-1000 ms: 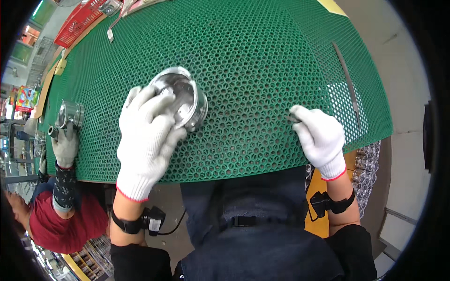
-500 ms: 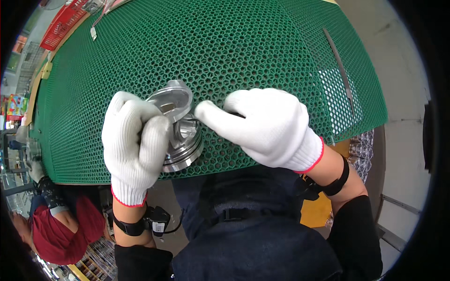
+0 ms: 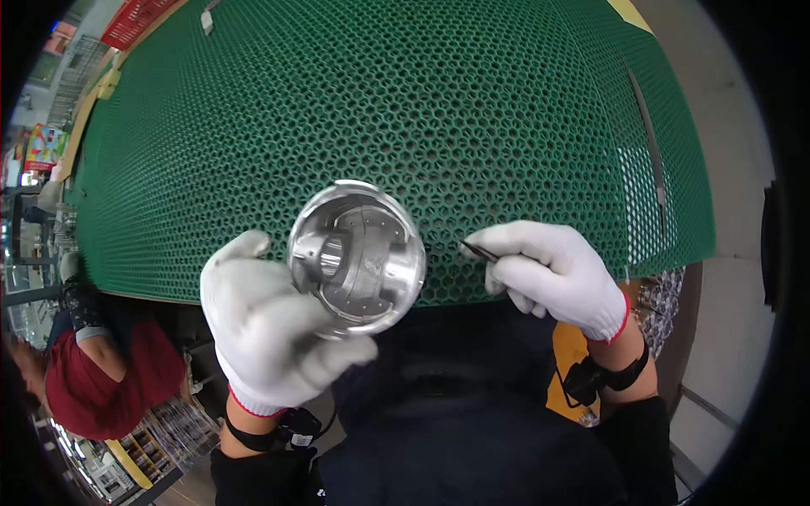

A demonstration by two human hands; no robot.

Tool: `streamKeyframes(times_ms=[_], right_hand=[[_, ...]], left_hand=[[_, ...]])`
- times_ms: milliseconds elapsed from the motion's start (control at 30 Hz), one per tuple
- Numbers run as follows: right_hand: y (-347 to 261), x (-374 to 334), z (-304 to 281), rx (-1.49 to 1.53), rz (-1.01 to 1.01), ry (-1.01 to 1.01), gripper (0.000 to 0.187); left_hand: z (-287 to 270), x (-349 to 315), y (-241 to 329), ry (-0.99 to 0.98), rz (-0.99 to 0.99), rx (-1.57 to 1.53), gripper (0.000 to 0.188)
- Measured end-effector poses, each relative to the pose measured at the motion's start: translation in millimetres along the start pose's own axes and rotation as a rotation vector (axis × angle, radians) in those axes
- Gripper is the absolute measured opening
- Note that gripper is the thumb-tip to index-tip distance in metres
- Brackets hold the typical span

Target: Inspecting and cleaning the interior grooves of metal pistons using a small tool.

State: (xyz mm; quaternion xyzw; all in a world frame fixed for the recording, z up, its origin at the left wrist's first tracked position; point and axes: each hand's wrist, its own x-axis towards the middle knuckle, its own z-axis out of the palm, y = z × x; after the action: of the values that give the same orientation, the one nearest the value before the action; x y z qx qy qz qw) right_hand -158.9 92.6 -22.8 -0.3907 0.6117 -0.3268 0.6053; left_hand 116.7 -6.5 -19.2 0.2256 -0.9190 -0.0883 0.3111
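A silvery metal piston (image 3: pixel 371 282) is near the front edge of the table, its hollow side facing up, showing the inner webs and pin bores. My left hand (image 3: pixel 270 325), in a white knit glove, is at its lower left rim. The fingers there are blurred and partly spread, with the thumb along the near side, and the piston looks held by them. To the right, my gloved right hand (image 3: pixel 557 274) is closed in a pinch on a thin dark pointed tool (image 3: pixel 479 250), its tip toward the piston. The rest of that tool is hidden in the glove.
A green honeycomb mat (image 3: pixel 472 110) covers the table. A long thin metal strip (image 3: pixel 648 143) lies at its right side. A red basket (image 3: pixel 135 24) stands at the far left. Another person in a red top (image 3: pixel 101 379) is at the left, near shelves of parts.
The piston has turned from lying tilted to hollow side up. My left hand has moved lower around it. My right hand has shifted right and down, and the dark tool now shows.
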Motion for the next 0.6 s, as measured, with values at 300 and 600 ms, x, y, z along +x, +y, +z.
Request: streamKeyframes(times_ms=[300,600], right_hand=[[23.3,-27.3,-10.7,0.392,-0.112,0.025,0.036],[0.7,23.2,-11.5,-1.152,-0.916,0.520,0.029]], left_hand=[[-3.2,17.1,1.4,-0.035,0.093,0.335,0.047],[31.5,62.1,-17.1,0.017,0.114,-0.139,0.023]])
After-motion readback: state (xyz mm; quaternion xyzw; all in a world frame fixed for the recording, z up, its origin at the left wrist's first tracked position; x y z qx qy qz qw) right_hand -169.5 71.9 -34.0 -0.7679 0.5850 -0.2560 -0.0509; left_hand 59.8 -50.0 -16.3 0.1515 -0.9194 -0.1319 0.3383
